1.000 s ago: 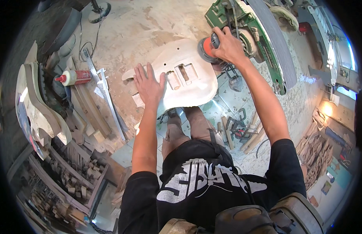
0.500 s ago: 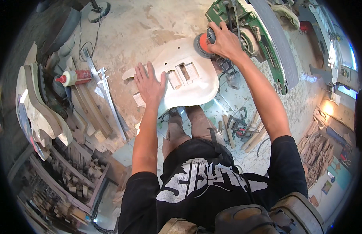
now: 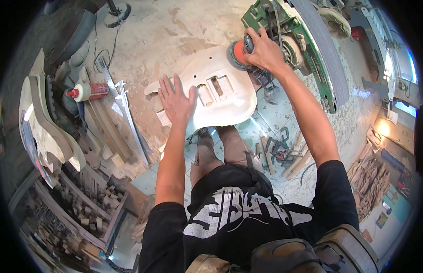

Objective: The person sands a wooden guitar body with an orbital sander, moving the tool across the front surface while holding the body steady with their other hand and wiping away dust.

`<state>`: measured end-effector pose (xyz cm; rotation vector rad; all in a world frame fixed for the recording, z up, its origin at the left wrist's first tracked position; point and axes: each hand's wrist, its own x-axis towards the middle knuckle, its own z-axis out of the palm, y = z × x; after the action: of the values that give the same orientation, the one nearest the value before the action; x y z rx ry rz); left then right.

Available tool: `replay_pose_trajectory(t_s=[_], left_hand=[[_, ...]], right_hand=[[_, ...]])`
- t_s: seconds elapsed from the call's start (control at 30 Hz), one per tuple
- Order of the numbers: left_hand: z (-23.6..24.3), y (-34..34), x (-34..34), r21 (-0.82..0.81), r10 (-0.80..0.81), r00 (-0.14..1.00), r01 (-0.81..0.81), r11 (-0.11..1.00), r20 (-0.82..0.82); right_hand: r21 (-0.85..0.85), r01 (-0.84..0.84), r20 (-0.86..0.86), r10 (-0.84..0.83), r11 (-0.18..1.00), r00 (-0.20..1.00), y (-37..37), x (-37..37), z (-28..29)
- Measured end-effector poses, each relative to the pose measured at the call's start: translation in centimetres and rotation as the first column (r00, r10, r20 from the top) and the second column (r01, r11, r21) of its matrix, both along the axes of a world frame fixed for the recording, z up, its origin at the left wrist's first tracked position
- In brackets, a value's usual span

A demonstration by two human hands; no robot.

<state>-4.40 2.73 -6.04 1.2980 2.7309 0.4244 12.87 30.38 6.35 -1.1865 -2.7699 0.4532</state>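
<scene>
A pale wooden electric guitar body [image 3: 234,109] lies flat on the workbench, its routed cavities and two small holes facing up. My left hand [image 3: 176,101] rests flat on its left part with the fingers spread. At the body's far right edge my right hand [image 3: 265,51] is wrapped round an orange and black orbital sander [image 3: 239,53]. The sander's disc sits on or over that edge; I cannot tell how firmly it touches. My right fingertips are partly hidden behind the tool's top.
A green belt sander [image 3: 311,63] stands close beyond my right hand. Left of the guitar body lie a caliper [image 3: 122,102], a white and red glue bottle [image 3: 88,92] and wood strips [image 3: 107,125]. Shaped wooden pieces [image 3: 47,127] stand farther left. Clamps [image 3: 284,150] are below the bench.
Almost nothing differs. The whole scene sits slightly lower in the picture, and my hands keep their places on the guitar body and the sander.
</scene>
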Motion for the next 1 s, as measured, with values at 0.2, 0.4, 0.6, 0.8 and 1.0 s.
replay_pose_trajectory(t_s=[0.2, 0.4, 0.6, 0.8, 1.0], left_hand=[[0.0, -0.1, -0.1, 0.015, 0.0, 1.0, 0.0, 1.0, 0.006], [0.3, 0.2, 0.0, 0.034, -0.009, 1.0, 0.009, 0.999, 0.01], [0.3, 0.1, -0.1, 0.036, -0.004, 0.999, 0.003, 0.999, 0.033], [-0.3, 0.9, -0.2, 0.032, -0.128, 0.992, 0.127, 0.991, 0.02], [0.9, 10.2, 4.1, -0.013, -0.498, 0.866, 0.499, 0.867, 0.039]], right_hand=[[0.031, -0.008, 0.002, 0.008, 0.999, 1.0, 0.2, -0.5, -0.1], [0.059, 0.003, 0.032, -0.005, 0.998, 0.999, 0.0, 0.4, 0.0], [0.062, 0.095, -0.062, -0.092, 0.994, 0.994, -3.0, 3.8, 2.6], [-0.062, 0.332, -0.182, -0.337, 0.941, 0.924, -10.7, 13.5, 5.6], [-0.168, 0.498, -0.156, -0.522, 0.851, 0.839, -16.9, 23.4, 3.7]])
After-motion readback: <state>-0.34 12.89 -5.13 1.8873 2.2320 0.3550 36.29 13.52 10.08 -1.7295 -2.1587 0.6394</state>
